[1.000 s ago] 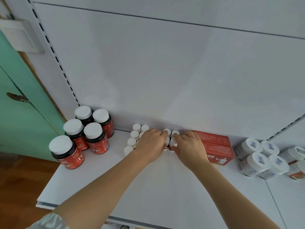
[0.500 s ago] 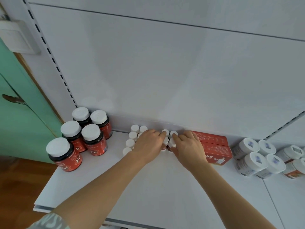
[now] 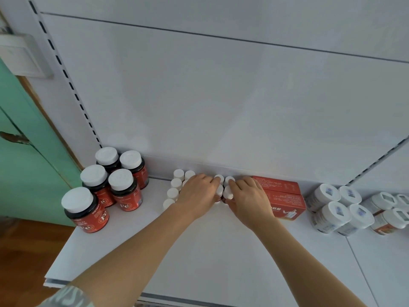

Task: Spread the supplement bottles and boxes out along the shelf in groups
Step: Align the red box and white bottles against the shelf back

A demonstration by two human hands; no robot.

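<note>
On the flat white metal shelf point(image 3: 199, 251), both hands meet near the back wall over a cluster of small white-capped vials point(image 3: 177, 187). The left hand point(image 3: 197, 196) lies over the cluster's middle, fingers curled onto the caps at its 1 o'clock side; whether it grips one I cannot tell. The right hand point(image 3: 249, 199) pinches one vial point(image 3: 228, 193) at its 9 o'clock edge. At 3 o'clock of the right hand, touching it, lies a stack of flat red cardboard boxes point(image 3: 285, 200). Five dark bottles with red labels and white lids point(image 3: 106, 189) stand at 9 o'clock; white tubs with printed lids point(image 3: 338, 211) sit at far 3 o'clock.
</note>
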